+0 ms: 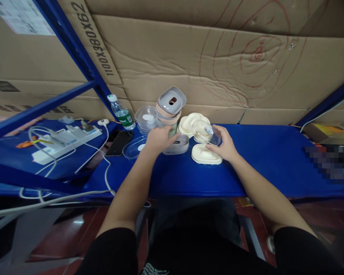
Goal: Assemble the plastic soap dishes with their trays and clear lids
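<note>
My right hand point(225, 145) holds a clear plastic lid point(213, 133) with a white round sticker, tilted above a cream oval moulded piece point(206, 153). Behind it lie more cream moulded pieces point(190, 124) in an overlapping pile. My left hand point(160, 140) is over the near grey oval container point(176, 147), thumb and fingers apart; part of the fingers blends with the stack behind. That stack has a grey piece with an oblong hole point(172, 100) on top of pinkish ones. Whether my left fingers touch anything is hard to see.
Clear lids point(146, 116) are stacked left of the containers, with a single clear lid point(133, 148) in front. A water bottle point(123, 114), a black phone point(119, 143) and a white power strip point(68, 141) with cables are farther left. Cardboard point(172, 49) stands behind the blue table point(258, 160).
</note>
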Action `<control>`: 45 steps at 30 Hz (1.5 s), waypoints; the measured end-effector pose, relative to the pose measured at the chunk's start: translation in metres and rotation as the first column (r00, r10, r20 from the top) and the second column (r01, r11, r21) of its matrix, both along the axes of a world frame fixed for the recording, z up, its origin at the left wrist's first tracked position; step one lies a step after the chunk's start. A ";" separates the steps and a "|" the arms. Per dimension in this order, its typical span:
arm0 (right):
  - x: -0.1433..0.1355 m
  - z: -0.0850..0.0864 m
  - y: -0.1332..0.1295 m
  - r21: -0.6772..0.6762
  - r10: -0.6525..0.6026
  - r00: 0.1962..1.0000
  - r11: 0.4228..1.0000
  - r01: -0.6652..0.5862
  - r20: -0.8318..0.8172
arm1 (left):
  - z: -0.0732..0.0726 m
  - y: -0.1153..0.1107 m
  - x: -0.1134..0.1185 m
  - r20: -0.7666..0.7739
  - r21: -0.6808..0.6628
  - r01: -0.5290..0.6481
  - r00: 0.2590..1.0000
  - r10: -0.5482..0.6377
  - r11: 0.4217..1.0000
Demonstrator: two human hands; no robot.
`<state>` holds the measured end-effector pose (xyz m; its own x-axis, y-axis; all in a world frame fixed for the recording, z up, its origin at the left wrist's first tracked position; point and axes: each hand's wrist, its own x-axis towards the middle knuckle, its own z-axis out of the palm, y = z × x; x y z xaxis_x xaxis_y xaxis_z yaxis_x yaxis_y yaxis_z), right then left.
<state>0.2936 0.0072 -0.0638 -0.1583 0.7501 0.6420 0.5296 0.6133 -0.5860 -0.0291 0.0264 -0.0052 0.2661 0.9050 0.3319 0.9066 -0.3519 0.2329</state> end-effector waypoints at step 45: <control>-0.009 -0.008 0.003 -0.104 0.085 0.995 0.991 -0.079 0.053 | 0.005 0.001 0.003 0.375 -0.020 -0.171 0.912 0.166 0.985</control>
<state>0.2847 0.0100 -0.0717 -0.2562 0.7939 0.5514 0.5142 0.5950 -0.6177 -0.0261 0.0271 0.0000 -0.0359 0.9205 0.3890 0.8004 -0.2066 0.5627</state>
